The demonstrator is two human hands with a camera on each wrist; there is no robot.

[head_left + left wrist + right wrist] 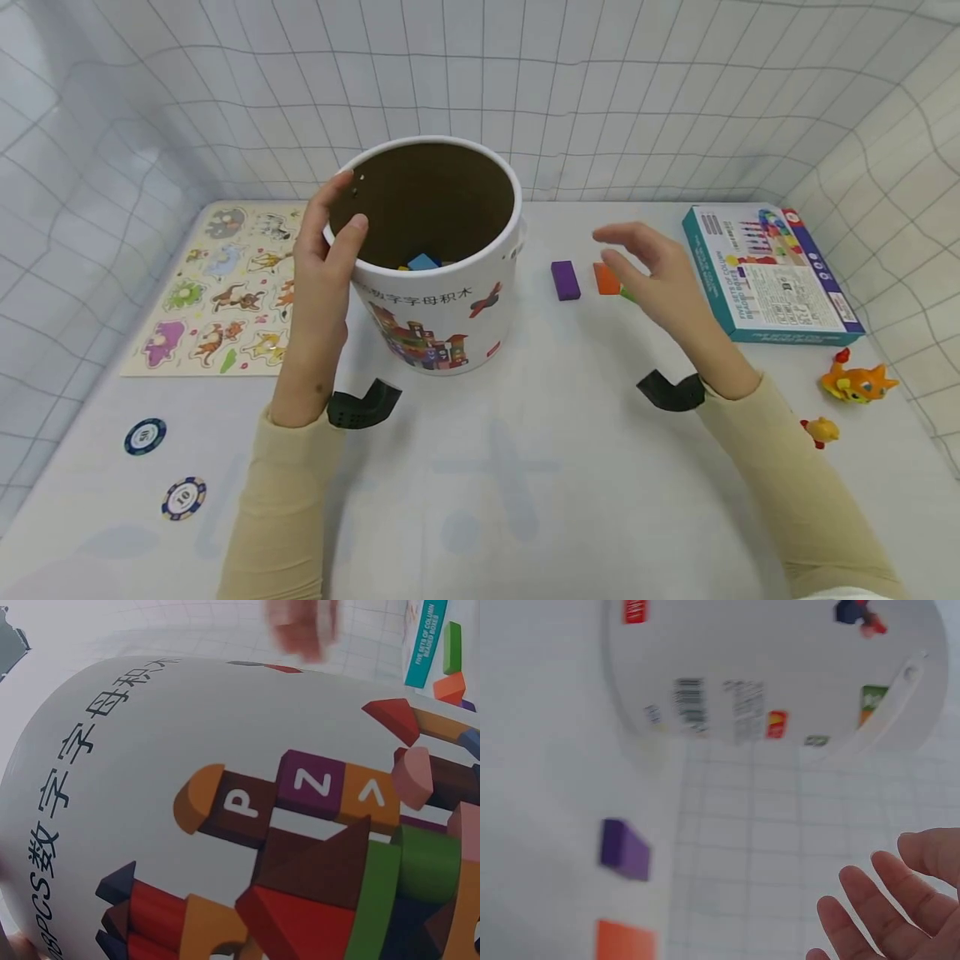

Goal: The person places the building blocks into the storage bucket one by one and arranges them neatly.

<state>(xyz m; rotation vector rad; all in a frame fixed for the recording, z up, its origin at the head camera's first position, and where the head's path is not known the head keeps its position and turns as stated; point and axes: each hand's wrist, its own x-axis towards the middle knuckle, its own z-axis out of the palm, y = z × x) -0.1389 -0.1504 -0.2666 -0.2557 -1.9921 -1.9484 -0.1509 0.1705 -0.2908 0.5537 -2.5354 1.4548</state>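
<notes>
A white bucket (450, 312) printed with building-block pictures stands left of the middle, its mouth tilted towards me. My left hand (318, 258) grips its left rim, the thumb hooked over the edge. Low inside the bucket a blue block (422, 262) shows with a bit of yellow; the rest of the contents is hidden. To the right, my right hand (660, 279) hovers with nothing in it, fingers loosely bent. Near its fingertips lie a purple block (566, 281), an orange block (606, 279) and a green block (627, 294) partly covered by the hand.
An animal puzzle board (217, 292) lies behind the left arm. Two poker chips (183, 498) sit at the front left. At right are a teal-edged game box (776, 275), an orange toy (858, 383) and a small yellow toy (822, 430). White grid-patterned cloth (600, 100) rises behind.
</notes>
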